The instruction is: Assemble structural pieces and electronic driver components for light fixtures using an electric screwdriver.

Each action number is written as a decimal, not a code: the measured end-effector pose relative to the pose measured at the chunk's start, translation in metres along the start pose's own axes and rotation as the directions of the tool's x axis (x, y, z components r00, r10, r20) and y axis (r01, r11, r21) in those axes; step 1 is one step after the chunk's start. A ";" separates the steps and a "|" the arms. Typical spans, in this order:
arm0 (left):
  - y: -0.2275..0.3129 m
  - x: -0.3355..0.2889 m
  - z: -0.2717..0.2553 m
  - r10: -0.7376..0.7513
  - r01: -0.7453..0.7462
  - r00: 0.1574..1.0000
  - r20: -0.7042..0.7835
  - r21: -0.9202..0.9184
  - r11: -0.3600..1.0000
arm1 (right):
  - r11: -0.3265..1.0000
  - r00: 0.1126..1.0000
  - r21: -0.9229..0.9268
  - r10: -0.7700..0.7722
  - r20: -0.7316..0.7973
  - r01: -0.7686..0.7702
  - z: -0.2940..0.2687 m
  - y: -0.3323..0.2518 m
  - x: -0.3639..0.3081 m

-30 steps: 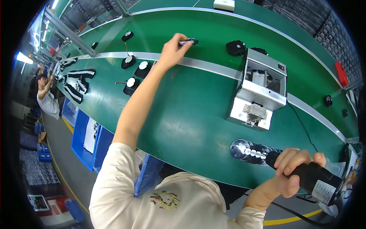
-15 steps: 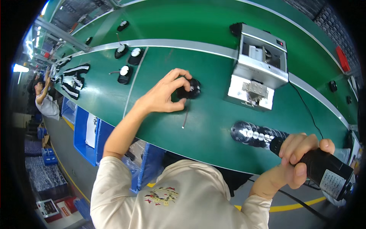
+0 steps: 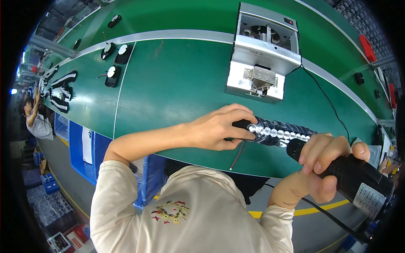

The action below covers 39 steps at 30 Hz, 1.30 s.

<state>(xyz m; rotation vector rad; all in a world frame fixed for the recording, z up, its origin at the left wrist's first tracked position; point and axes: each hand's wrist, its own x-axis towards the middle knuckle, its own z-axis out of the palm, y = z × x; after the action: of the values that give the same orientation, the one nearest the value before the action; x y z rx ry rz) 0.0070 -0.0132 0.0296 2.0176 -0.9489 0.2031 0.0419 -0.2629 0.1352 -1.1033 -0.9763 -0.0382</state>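
My left hand (image 3: pixel 220 127) curls its fingers around a small black rounded part (image 3: pixel 241 124), partly hidden by the hand. A thin wire (image 3: pixel 237 157) trails from it over the green bench. The part is at the left end of a row of similar black parts with silvery round centres (image 3: pixel 284 133), lying side by side; whether it touches the row I cannot tell. My right hand (image 3: pixel 322 158) is wrapped around a black electric screwdriver (image 3: pixel 358 179) with a pale label. Its nose reaches left beside the row's right end, and its tip is hard to make out.
A silver screw feeder (image 3: pixel 265 52) stands behind the row, its black cable running right. Several black parts with white discs (image 3: pixel 112 76) lie at the far left, before a bundle of black-and-white pieces (image 3: pixel 63 90). Blue bins (image 3: pixel 82 147) sit below the bench edge. A co-worker (image 3: pixel 38 120) is farther left.
My left hand has carried the black part rightward and nearer to me, up to the row's left end. My right hand still holds the screwdriver. The view has shifted somewhat.
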 end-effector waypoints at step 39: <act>-0.015 -0.021 0.004 -0.022 0.023 1.000 -0.008 0.034 0.999 | 0.978 0.962 -0.201 -0.004 -0.273 -0.053 0.043 0.080 0.087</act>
<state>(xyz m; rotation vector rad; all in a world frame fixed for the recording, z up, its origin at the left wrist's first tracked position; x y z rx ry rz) 0.0019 0.0007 0.0076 2.0562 -0.9231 0.2157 0.1050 -0.1543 0.1403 -1.2636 -0.7212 -0.2702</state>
